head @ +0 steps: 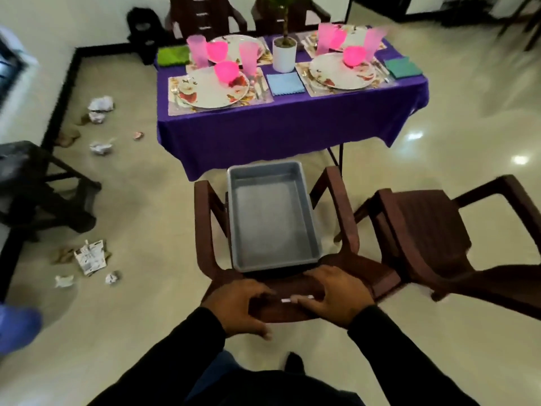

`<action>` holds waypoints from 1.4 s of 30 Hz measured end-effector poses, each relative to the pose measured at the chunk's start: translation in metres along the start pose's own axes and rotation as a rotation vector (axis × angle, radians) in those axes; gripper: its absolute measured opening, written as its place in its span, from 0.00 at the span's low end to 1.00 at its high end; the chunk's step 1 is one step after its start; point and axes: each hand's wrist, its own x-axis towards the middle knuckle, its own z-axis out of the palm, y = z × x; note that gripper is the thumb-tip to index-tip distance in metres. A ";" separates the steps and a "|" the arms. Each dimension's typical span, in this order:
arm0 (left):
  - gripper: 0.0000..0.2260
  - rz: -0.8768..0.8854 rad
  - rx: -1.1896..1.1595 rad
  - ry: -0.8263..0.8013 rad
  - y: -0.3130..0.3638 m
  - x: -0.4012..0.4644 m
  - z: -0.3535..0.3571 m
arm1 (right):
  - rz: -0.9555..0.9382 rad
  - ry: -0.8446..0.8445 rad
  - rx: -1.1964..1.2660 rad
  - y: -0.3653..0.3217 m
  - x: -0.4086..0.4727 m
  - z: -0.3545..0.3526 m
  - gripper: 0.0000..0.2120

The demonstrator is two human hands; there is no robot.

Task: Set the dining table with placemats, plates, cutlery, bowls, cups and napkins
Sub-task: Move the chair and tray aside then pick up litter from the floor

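Your left hand (243, 306) and right hand (336, 294) curl their fingers over the backrest of the chair (292, 306) at lower centre, gripping it; the set counter (278, 124) sits at upper centre. Shove hard and the loose grey tray (272, 218) on the seat may slide off.

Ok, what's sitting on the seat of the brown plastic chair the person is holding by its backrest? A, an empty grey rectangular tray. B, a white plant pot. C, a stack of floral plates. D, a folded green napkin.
A: the empty grey rectangular tray lies on the seat of the brown plastic chair, nothing inside it.
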 end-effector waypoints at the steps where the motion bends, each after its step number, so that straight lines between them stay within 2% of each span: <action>1: 0.32 -0.016 0.137 0.035 0.001 -0.001 0.009 | -0.050 -0.010 -0.051 0.007 -0.006 0.000 0.41; 3: 0.24 -0.053 0.241 0.162 0.005 -0.005 0.024 | -0.154 -0.034 -0.139 0.019 -0.012 0.003 0.42; 5: 0.21 -0.065 0.278 0.281 0.008 -0.006 0.035 | -0.230 -0.042 -0.191 0.025 -0.009 0.008 0.36; 7: 0.21 -0.071 0.366 0.294 0.010 -0.005 0.038 | -0.232 -0.046 -0.246 0.024 -0.003 0.010 0.22; 9: 0.22 -0.058 0.405 0.295 0.003 -0.006 0.040 | -0.226 -0.030 -0.230 0.019 0.000 0.017 0.14; 12: 0.21 -0.090 0.419 0.325 -0.003 -0.012 0.038 | -0.202 -0.048 -0.243 0.013 -0.001 0.026 0.11; 14: 0.21 -0.101 0.433 0.344 -0.009 -0.005 0.036 | -0.227 0.006 -0.232 0.012 0.010 0.028 0.08; 16: 0.19 -0.101 0.470 0.404 0.014 0.016 0.030 | -0.233 0.063 -0.274 0.033 0.018 0.001 0.09; 17: 0.18 -0.132 0.465 0.367 0.015 0.023 0.023 | -0.240 0.077 -0.288 0.036 0.029 -0.005 0.11; 19: 0.18 -0.194 0.482 0.348 0.018 0.034 0.015 | -0.239 0.014 -0.302 0.035 0.039 -0.015 0.15; 23: 0.17 -0.241 0.526 0.300 0.023 0.048 0.010 | -0.216 -0.044 -0.360 0.041 0.056 -0.020 0.14; 29: 0.16 -0.289 0.554 0.303 0.034 0.071 -0.005 | -0.185 -0.005 -0.440 0.049 0.083 -0.032 0.10; 34: 0.15 -0.319 0.526 0.257 0.034 0.075 -0.011 | -0.140 -0.040 -0.449 0.046 0.086 -0.036 0.09; 42: 0.20 -0.315 0.468 0.212 0.024 0.081 -0.016 | -0.108 -0.054 -0.463 0.041 0.087 -0.041 0.12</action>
